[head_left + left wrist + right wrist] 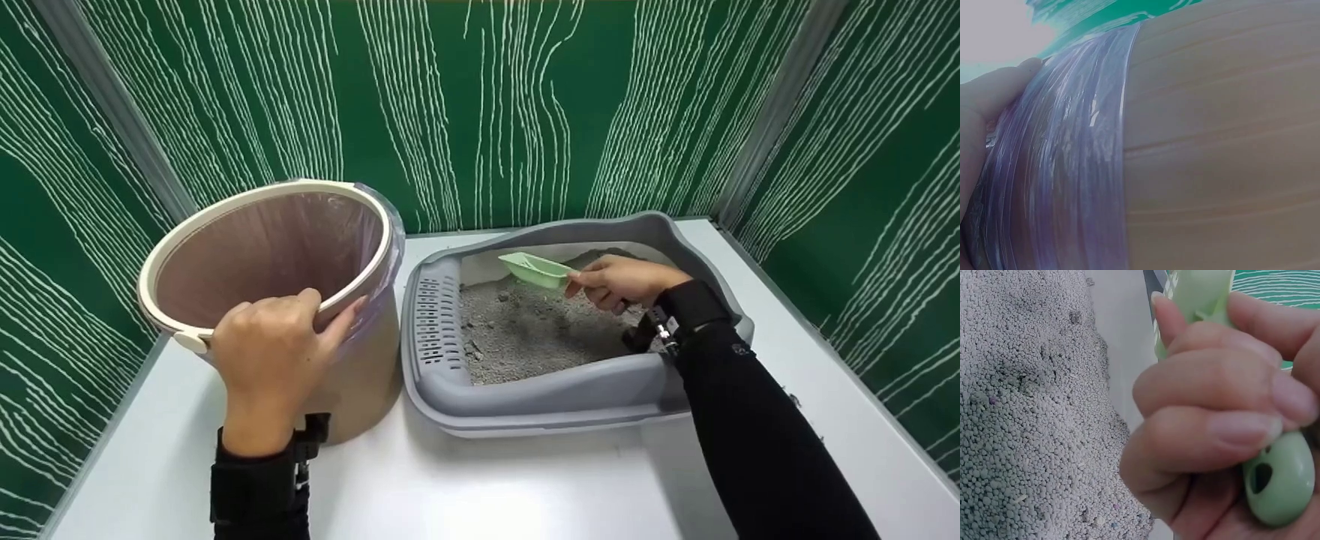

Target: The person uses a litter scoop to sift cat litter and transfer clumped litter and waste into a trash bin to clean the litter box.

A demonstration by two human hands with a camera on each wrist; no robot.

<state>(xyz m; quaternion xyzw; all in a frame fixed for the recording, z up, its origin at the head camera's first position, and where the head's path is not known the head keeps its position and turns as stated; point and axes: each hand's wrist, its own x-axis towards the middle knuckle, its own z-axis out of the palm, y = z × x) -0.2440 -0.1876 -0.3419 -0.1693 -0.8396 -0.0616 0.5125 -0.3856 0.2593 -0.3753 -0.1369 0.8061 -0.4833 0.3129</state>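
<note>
My left hand [274, 341] grips the near rim of a beige trash can [360, 382], which leans toward me. A thin purple bag [1084, 140] lines the can and folds over its outside. In the head view my right hand [619, 281] holds a green litter scoop [536, 270] above the litter. Its fingers curl round the handle [1280, 484] in the right wrist view. Grey litter [525, 337] lies in a grey litter box [547, 390], heaped toward the back. Whether the scoop carries anything cannot be told.
Both containers stand on a white table [487, 480], the can left of the litter box. A slotted step [439, 322] forms the box's left end. Green walls [510, 112] with white wavy lines enclose the table at the back and sides.
</note>
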